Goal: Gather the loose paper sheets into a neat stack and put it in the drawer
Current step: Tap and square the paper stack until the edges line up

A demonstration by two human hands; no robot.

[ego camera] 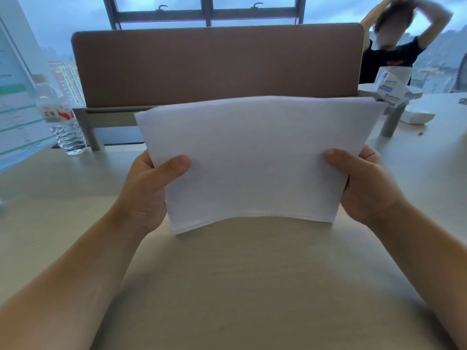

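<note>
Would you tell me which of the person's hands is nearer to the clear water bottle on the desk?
Left. The left hand grips the paper stack's left edge, on the water bottle's side; the right hand grips the opposite edge, farther away.

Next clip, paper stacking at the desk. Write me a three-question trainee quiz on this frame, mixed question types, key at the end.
1. True or false: the paper stack lies flat on the desk.
2. Which hand grips the stack? A) left hand only B) right hand only C) both
3. What stands at the far left of the desk?

Key: 1 false, it is held upright, lower edge at the desk. 2 C. 3 a water bottle.
</note>
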